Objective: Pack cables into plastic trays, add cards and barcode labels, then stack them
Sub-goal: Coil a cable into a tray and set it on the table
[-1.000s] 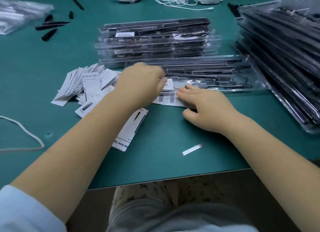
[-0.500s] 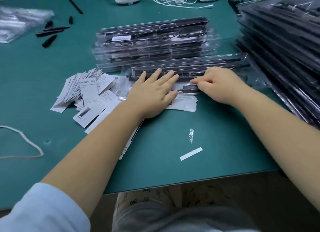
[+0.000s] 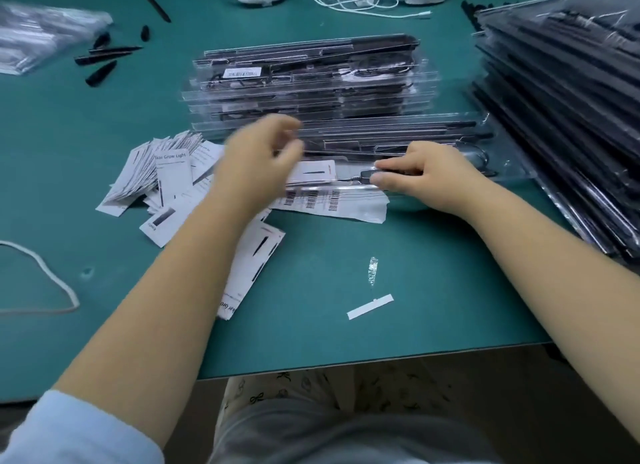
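A clear plastic tray [image 3: 512, 173] lies in front of me with black cable parts and a white card [image 3: 311, 171] in it. My right hand [image 3: 426, 179] pinches a small black cable piece [image 3: 365, 176] at the tray's near edge. My left hand [image 3: 256, 166] hovers blurred over the tray's left end, fingers loosely curled, nothing seen in it. A barcode label sheet [image 3: 332, 200] lies just in front of the tray. Behind stands a stack of packed trays [image 3: 311, 83], the top one bearing a label.
A loose pile of white cards [image 3: 162, 173] spreads to the left. A tall tray stack [image 3: 571, 117] fills the right side. A white strip [image 3: 370, 306] and a foil scrap [image 3: 373, 269] lie near the table edge. White cord [image 3: 52, 280] at left, black pieces [image 3: 104, 58] far left.
My left hand has lifted off the tray, where it lay flat, and now moves blurred with curled fingers. My right hand stays pinching the black cable piece.
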Demonstrator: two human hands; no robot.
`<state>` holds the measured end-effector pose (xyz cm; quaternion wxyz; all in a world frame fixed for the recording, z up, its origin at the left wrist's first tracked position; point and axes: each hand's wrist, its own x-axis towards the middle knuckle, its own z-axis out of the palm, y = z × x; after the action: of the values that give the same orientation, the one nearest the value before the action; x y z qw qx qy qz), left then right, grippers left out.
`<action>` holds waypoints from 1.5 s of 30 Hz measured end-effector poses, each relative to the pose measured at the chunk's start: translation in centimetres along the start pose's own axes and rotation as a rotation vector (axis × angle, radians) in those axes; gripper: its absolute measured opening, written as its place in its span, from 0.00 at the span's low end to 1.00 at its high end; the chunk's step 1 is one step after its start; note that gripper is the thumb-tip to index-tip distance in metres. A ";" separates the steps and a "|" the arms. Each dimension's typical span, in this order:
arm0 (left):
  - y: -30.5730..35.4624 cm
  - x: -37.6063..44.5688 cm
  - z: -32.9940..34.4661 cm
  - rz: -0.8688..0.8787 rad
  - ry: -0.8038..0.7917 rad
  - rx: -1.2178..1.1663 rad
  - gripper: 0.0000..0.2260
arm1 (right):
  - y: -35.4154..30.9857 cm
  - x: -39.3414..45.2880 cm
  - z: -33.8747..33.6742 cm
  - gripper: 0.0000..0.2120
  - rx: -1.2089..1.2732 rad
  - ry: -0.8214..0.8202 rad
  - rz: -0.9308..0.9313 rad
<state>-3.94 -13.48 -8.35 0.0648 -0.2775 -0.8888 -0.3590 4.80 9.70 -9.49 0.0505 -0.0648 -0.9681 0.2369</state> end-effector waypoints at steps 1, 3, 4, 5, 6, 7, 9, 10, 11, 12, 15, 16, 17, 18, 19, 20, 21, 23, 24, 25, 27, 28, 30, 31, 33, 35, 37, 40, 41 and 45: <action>-0.9 0.3 -1.4 -0.116 0.110 0.162 0.10 | 0.1 0.2 0.0 0.29 -0.006 0.007 0.002; -2.6 0.3 -3.7 -0.376 0.073 0.442 0.15 | 0.3 0.4 0.1 0.26 -0.053 -0.002 -0.021; -2.9 0.1 -4.4 -0.477 -0.020 0.439 0.18 | 0.3 0.4 0.1 0.25 -0.062 -0.008 -0.030; -3.0 0.0 -4.5 -0.533 -0.102 0.355 0.19 | 0.3 0.4 0.1 0.25 -0.066 -0.008 -0.031; -3.1 0.0 -4.4 -0.554 -0.152 0.270 0.18 | 0.4 0.5 0.2 0.25 -0.060 0.001 -0.029; -3.0 0.0 -4.3 -0.553 -0.176 0.227 0.16 | 0.5 0.5 0.2 0.25 -0.047 0.019 -0.027; -2.8 0.1 -4.1 -0.531 -0.197 0.178 0.14 | 0.4 0.3 0.3 0.31 -0.040 0.041 -0.039; -2.8 0.1 -4.1 -0.535 -0.194 0.151 0.14 | 0.3 0.1 0.3 0.36 -0.050 0.038 -0.054; -2.8 0.1 -4.2 -0.555 -0.189 0.114 0.14 | 0.3 0.0 0.4 0.41 -0.072 0.035 -0.067; -2.8 0.0 -4.2 -0.587 -0.181 0.057 0.13 | 0.3 -0.1 0.5 0.42 -0.094 0.046 -0.072; -2.8 0.0 -4.2 -0.694 -0.146 -0.192 0.10 | 0.2 -0.2 1.0 0.31 -0.085 0.154 -0.046; -2.8 0.0 -4.2 -0.718 -0.134 -0.273 0.10 | 0.2 -0.2 1.2 0.27 -0.068 0.182 -0.046; -2.7 0.1 -4.1 -0.737 -0.129 -0.336 0.09 | 0.2 -0.3 1.3 0.24 -0.054 0.195 -0.053; -2.7 0.1 -4.1 -0.753 -0.133 -0.379 0.09 | 0.2 -0.4 1.4 0.23 -0.047 0.200 -0.064; -2.6 0.2 -4.1 -0.768 -0.145 -0.416 0.08 | 0.1 -0.5 1.4 0.22 -0.043 0.200 -0.074; -2.6 0.2 -4.1 -0.782 -0.162 -0.449 0.07 | 0.0 -0.6 1.4 0.22 -0.040 0.200 -0.081; -2.6 0.2 -4.1 -0.793 -0.179 -0.480 0.06 | 0.0 -0.7 1.4 0.21 -0.036 0.202 -0.083; -2.5 0.3 -4.2 -0.807 -0.205 -0.528 0.04 | -0.1 -0.8 1.4 0.20 -0.024 0.232 -0.097; -2.5 0.4 -4.3 -0.810 -0.213 -0.544 0.04 | -0.1 -0.9 1.4 0.19 -0.017 0.255 -0.111; -2.5 0.4 -4.3 -0.811 -0.217 -0.558 0.04 | -0.1 -1.1 1.3 0.18 -0.010 0.276 -0.126; -2.6 0.4 -4.5 -0.816 -0.211 -0.599 0.05 | -0.3 -1.4 1.3 0.18 0.004 0.312 -0.155; -2.7 0.4 -4.5 -0.812 -0.203 -0.634 0.06 | -0.4 -1.6 1.3 0.18 0.004 0.331 -0.168; -2.7 0.5 -4.6 -0.784 -0.164 -0.699 0.06 | -0.5 -1.7 1.3 0.17 -0.015 0.366 -0.191; -2.7 0.5 -4.7 -0.767 -0.139 -0.718 0.05 | -0.5 -1.7 1.3 0.17 -0.024 0.378 -0.201; -2.8 0.4 -4.8 -0.743 -0.116 -0.734 0.02 | -0.5 -1.8 1.2 0.18 -0.029 0.381 -0.209; -2.9 0.4 -4.7 -0.752 -0.109 -0.723 0.06 | -0.6 -1.9 1.2 0.21 -0.044 0.368 -0.212; -3.0 0.5 -4.6 -0.771 -0.109 -0.724 0.08 | -0.6 -1.9 1.1 0.21 -0.070 0.371 -0.218; -3.0 0.6 -4.5 -0.775 -0.131 -0.733 0.08 | -0.6 -1.9 1.1 0.21 -0.113 0.382 -0.206; -3.0 0.6 -4.4 -0.768 -0.142 -0.716 0.07 | -0.5 -1.9 1.1 0.22 -0.119 0.375 -0.210; -2.8 0.3 -4.1 -0.725 -0.161 -0.555 0.06 | -0.4 -2.0 1.1 0.21 -0.118 0.300 -0.214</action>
<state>-6.07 -17.75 -6.91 -0.2110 0.0175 -0.8009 -0.5602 6.55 8.57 -10.42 0.2151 0.0010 -0.9633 0.1609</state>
